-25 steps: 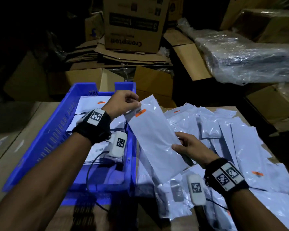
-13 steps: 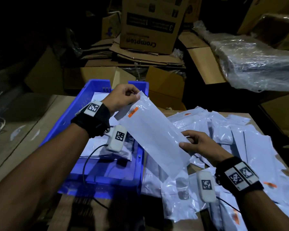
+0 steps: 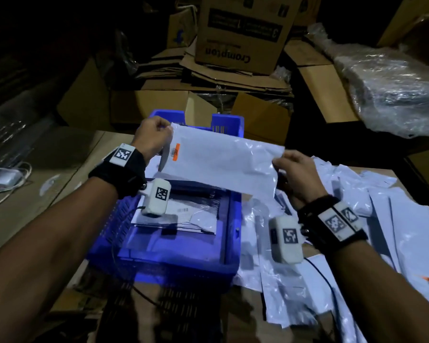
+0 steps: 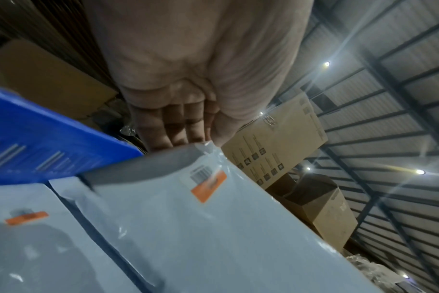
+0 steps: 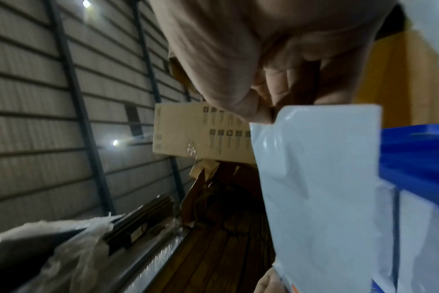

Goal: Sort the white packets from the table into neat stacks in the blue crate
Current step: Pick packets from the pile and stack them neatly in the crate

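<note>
A long white packet (image 3: pixel 223 162) with an orange label hangs level above the blue crate (image 3: pixel 159 266). My left hand (image 3: pixel 156 137) pinches its left end near the label, and my right hand (image 3: pixel 295 174) pinches its right end. In the left wrist view the packet (image 4: pixel 213 228) runs from under my fingers (image 4: pixel 171 126). From the right wrist, the thumb (image 5: pixel 228 99) presses the packet (image 5: pixel 321 178) at its top corner. Inside the crate lie stacked packets (image 3: pixel 183 214). A loose pile of white packets (image 3: pixel 382 219) covers the table at right.
Cardboard boxes (image 3: pixel 243 33) and flattened cartons stand behind the crate. A plastic-wrapped bundle (image 3: pixel 391 95) lies at the back right. A white charger and cable (image 3: pixel 3 179) sit on the table at far left. The wooden table (image 3: pixel 47 199) shows left of the crate.
Both hands have carried the packet left from over the pile to above the crate, turning it from slanted to nearly level. The camera view has shifted too.
</note>
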`<state>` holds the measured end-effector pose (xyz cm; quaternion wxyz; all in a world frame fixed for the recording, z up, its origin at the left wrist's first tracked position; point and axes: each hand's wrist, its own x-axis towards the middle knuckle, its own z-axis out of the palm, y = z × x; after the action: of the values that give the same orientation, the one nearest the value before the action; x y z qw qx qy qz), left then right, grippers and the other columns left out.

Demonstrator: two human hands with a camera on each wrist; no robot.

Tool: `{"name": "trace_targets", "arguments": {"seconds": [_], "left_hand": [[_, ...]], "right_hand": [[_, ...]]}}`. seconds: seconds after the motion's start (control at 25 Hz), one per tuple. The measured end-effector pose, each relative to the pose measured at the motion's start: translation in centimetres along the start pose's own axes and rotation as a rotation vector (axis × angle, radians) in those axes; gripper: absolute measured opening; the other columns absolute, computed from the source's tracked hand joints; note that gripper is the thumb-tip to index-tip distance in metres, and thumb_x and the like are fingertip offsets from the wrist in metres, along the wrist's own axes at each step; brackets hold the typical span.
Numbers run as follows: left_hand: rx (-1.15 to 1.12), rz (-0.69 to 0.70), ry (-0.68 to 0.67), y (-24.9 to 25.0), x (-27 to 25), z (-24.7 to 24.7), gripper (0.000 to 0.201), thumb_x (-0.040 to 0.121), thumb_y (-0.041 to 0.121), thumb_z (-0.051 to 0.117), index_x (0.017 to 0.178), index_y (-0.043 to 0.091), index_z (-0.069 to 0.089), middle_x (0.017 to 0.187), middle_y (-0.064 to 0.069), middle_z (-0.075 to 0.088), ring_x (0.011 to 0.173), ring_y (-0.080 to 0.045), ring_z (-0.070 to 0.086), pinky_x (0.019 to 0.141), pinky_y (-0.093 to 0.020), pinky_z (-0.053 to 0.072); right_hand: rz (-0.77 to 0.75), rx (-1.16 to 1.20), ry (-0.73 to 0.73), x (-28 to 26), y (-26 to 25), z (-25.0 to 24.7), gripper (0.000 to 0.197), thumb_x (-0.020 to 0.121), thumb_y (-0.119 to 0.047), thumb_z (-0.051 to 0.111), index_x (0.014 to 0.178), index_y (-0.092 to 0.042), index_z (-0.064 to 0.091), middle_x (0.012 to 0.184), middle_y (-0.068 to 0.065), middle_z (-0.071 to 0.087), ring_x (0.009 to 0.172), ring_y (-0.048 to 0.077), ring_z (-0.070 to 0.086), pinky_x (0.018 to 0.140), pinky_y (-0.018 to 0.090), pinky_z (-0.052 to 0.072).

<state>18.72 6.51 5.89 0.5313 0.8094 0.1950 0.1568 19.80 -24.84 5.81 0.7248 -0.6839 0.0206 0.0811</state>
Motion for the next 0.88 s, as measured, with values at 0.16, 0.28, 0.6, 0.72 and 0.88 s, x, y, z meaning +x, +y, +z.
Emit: {"name": "trace_targets", "arguments": {"seconds": [0.16,0.28,0.6,0.72,0.88], "left_hand": [[0.191,0.004,-0.035,-1.8,1.5,-2.3,0.045,0.092,0.013,0.059,0.135,0.01,0.045,0.104,-0.007,0.057,0.092,-0.026,0.056,0.081,-0.034,0.044],[0.347,0.003,-0.115,-3.5,1.7,-2.5,0.047,0.092,0.013,0.06,0.136,0.005,0.045,0.122,-0.013,0.054,0.109,-0.03,0.056,0.078,-0.023,0.041],[0.579,-0.093,-0.398,-9.0,2.1,1.5,0.041,0.083,0.044,0.039,0.1,0.011,0.056,0.122,-0.02,0.057,0.114,-0.039,0.054,0.09,-0.039,0.042],[0.675,-0.105,-0.412,-11.3,2.4,2.4,0.04,0.094,0.038,0.04,0.11,0.004,0.052,0.125,-0.02,0.052,0.114,-0.04,0.049,0.095,-0.043,0.041],[0.709,-0.054,-0.39,-12.8,3.2,2.7,0.04,0.096,0.036,0.04,0.12,0.005,0.048,0.131,-0.016,0.045,0.123,-0.034,0.041,0.104,-0.045,0.035]], "right_hand": [[-0.083,-0.15,0.071,2.9,-2.1,5.5,0.019,0.084,0.009,0.047,0.086,-0.007,0.057,0.053,0.003,0.046,0.03,0.006,0.038,0.037,0.014,0.029],[-0.05,-0.214,0.087,5.3,-1.0,9.6,0.017,0.079,0.004,0.048,0.081,-0.008,0.06,0.053,0.006,0.051,0.035,0.015,0.045,0.041,0.019,0.035],[0.101,-0.447,0.212,8.0,4.7,15.3,0.025,0.075,0.0,0.049,0.059,-0.019,0.043,0.054,0.009,0.051,0.049,0.026,0.049,0.054,0.034,0.05],[0.11,-0.6,0.199,8.6,5.9,16.2,0.008,0.078,-0.007,0.053,0.084,-0.012,0.055,0.092,0.018,0.055,0.082,0.03,0.056,0.07,0.034,0.046],[0.18,-0.842,0.147,9.3,7.3,17.0,0.038,0.089,-0.01,0.054,0.124,-0.002,0.042,0.128,0.023,0.052,0.115,0.042,0.053,0.095,0.043,0.043]]}}
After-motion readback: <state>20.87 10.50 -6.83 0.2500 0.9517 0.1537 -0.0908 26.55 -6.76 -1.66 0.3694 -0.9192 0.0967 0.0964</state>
